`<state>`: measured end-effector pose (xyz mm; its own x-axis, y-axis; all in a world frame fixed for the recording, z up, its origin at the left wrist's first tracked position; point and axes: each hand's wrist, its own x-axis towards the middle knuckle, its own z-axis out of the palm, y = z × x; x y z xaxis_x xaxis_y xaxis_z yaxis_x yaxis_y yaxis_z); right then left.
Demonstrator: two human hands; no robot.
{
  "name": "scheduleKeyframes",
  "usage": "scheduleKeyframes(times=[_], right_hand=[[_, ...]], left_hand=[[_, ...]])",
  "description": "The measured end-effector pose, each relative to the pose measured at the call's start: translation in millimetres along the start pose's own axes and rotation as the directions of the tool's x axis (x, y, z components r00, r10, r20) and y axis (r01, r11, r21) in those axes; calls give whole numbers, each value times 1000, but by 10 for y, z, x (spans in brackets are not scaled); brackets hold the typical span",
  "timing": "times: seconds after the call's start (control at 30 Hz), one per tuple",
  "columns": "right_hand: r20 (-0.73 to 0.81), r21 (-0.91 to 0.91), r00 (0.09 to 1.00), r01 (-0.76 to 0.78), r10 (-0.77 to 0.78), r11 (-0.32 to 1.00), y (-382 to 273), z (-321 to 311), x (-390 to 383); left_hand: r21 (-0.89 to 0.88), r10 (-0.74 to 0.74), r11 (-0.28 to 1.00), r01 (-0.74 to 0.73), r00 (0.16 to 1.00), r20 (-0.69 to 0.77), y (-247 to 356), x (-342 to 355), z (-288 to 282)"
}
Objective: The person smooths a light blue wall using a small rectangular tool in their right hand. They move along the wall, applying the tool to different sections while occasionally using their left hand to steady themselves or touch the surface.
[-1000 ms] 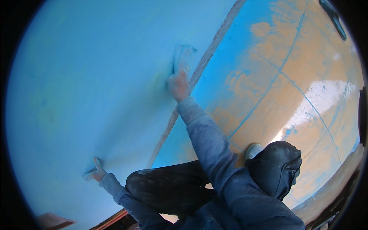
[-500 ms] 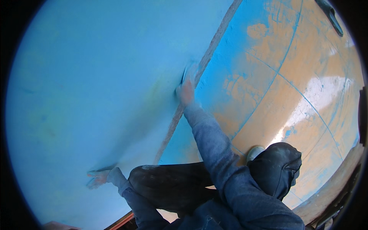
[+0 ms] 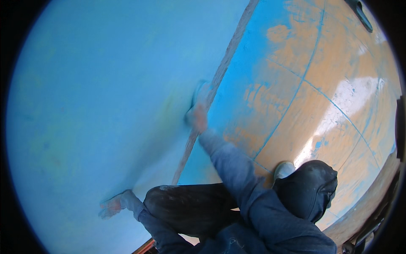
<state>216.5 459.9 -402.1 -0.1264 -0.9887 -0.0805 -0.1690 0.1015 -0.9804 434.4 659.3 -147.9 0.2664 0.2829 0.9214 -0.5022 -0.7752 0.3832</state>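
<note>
A broad light-blue panel point(image 3: 105, 84), its surface dulled and marked with faint yellowish patches, fills the left and middle. Along its grey, rough edge point(image 3: 226, 55) my right hand point(image 3: 198, 116) presses down, smeared by motion. Under its fingers shows a pale bluish flat piece point(image 3: 201, 89), too blurred to name. At the lower left my left hand point(image 3: 111, 206) rests on the panel with its fingers stretched out, dusted blue-grey and holding nothing. Both my sleeves are dark blue and dusty.
Right of the panel lies an orange tiled floor point(image 3: 287, 106) strewn with bright blue powder, thickest beside the edge. My bent knees point(image 3: 182, 207) in dark trousers are close to the panel's near part. A dark object point(image 3: 361, 17) lies at the far right.
My right hand has slid along the panel's edge toward me, with the flat piece beneath its fingers. My left hand stays resting on the panel; the whole view has shifted slightly.
</note>
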Motion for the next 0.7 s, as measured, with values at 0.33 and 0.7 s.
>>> scheduleKeyframes(times=[0.33,0.7], right_hand=[[566,-12,810,-180,155,984,170,-149,496],[225,241,974,-51,-5,969,-91,-275,561]], left_hand=[[-18,-14,1000,13,1000,-28,6,-35,-5],[-37,-27,999,26,1000,-9,33,-68,1]])
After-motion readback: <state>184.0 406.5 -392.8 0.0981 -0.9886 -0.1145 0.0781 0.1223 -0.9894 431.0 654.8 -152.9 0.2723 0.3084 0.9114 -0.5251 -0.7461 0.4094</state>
